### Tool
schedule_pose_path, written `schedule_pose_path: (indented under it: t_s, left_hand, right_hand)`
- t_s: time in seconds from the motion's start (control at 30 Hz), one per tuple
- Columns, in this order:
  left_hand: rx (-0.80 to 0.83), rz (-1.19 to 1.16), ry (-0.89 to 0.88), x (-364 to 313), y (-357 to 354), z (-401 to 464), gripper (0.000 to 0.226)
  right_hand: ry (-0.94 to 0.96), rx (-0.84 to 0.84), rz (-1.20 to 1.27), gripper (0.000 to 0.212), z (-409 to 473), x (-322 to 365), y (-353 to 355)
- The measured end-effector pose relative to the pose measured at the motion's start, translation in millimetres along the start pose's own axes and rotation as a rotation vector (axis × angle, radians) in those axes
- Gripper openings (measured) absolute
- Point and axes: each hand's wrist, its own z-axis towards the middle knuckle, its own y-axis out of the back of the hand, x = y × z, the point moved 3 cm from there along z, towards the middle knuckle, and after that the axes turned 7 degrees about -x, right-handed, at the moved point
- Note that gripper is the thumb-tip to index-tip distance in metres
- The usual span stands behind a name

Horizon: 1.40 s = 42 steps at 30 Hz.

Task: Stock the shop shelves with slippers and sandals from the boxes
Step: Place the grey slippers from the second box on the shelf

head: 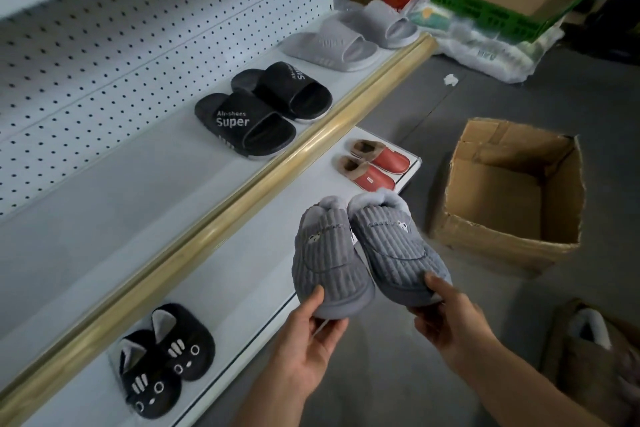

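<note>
Gripping grey slippers (367, 253), left hand (304, 333) one, right hand (450, 319) other

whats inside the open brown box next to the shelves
The open brown box shows only bare cardboard walls and floor; no slippers are visible inside. Its near wall hides the bottom corner closest to the camera, so that part cannot be checked.

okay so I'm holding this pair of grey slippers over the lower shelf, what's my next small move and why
Probably lower the grey slippers onto the bare stretch of the lower shelf just below them, between the black cat slippers and the red slippers. Your left hand and right hand each grip one by the toe, already side by side over that gap.
</note>
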Motion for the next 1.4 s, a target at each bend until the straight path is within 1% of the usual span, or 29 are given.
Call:
schedule_pose_path:
  t_s: [0.23,0.4,0.63,0.77,0.8,0.9,0.97,1.07,1.17,1.27,1.4]
  left_hand:
    - [-0.027,-0.070,0.002,12.8,27.4,0.5,0.027]
    - [-0.060,-0.133,0.027,30.8,36.1,6.0,0.025]
    - [-0.107,-0.201,-0.005,54.4,28.8,20.1,0.019]
    - [-0.116,-0.214,0.004,68.9,14.7,33.6,0.016]
    - [-0.116,-0.210,0.013,73.3,10.2,38.0,0.018]
    - [-0.105,-0.201,0.031,84.0,-4.3,53.0,0.022]
    - [-0.117,-0.210,0.039,86.9,-10.4,66.6,0.019]
    - [-0.137,-0.226,0.065,85.7,-15.6,91.3,0.020]
    - [-0.150,-0.198,0.068,77.5,-18.4,121.8,0.021]
    - [-0.161,-0.174,0.063,59.8,-22.0,156.4,0.018]
    - [-0.196,-0.151,0.064,36.5,-27.6,190.0,0.016]
  right_hand:
    - [-0.001,0.006,-0.081,0.029,-4.9,-17.1,2.2]
    - [-0.025,0.041,-0.118,0.025,0.4,-22.0,7.8]
    - [-0.033,0.054,-0.154,0.029,22.2,-23.6,12.4]
    - [-0.035,0.034,-0.177,0.018,39.7,-10.6,20.8]
    - [-0.029,0.028,-0.183,0.018,45.8,-5.6,23.7]
    - [-0.012,0.016,-0.208,0.030,66.2,6.6,28.3]
    - [-0.009,0.001,-0.229,0.029,81.9,9.8,25.5]
    - [-0.009,-0.034,-0.255,0.024,107.9,9.6,15.1]
    - [-0.023,-0.062,-0.275,0.025,139.9,8.1,-1.5]
    - [-0.019,-0.062,-0.281,0.029,171.6,7.0,-24.1]
    - [-0.047,-0.056,-0.288,0.024,199.9,4.4,-55.4]
